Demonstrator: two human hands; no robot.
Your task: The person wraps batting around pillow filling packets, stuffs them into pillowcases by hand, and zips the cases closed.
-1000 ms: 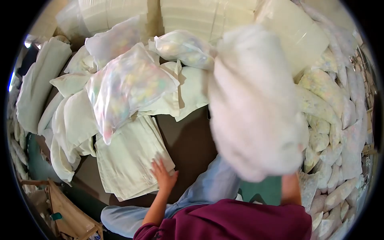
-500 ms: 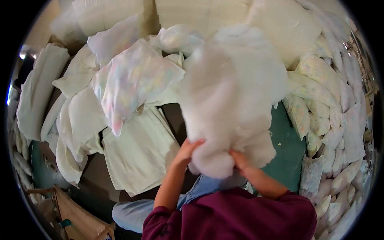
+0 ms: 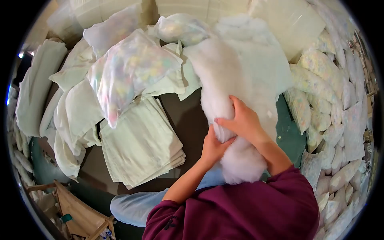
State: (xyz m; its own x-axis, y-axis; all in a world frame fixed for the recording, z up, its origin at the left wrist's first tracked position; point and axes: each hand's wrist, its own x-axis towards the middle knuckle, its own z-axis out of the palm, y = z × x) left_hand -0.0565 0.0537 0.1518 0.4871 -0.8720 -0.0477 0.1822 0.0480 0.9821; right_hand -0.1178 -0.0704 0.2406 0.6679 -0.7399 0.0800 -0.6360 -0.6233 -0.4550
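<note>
A long bundle of fluffy white stuffing (image 3: 224,76) hangs down toward my lap, over a wider flat white batting sheet (image 3: 260,60). My left hand (image 3: 216,146) grips the bundle's left edge low down, thumb pressed into it. Just above, my right hand (image 3: 242,122) clasps the same bundle, its fingers spread over the front. To the left, a stack of flat pale fabric covers (image 3: 140,144) lies on the brown surface (image 3: 182,116). A translucent bag of multicoloured scraps (image 3: 132,70) rests beyond that stack.
Pale pillows (image 3: 82,116) are heaped at the left, beside a rolled white sheet (image 3: 40,88). Large wrapped foam blocks (image 3: 184,8) stand at the back. Filled bags (image 3: 320,80) are piled along the right. A wooden frame (image 3: 76,208) is at the lower left.
My left hand has come off the fabric stack and now grips the white stuffing. The stuffing has been lowered and gathered into a narrow bundle between both hands.
</note>
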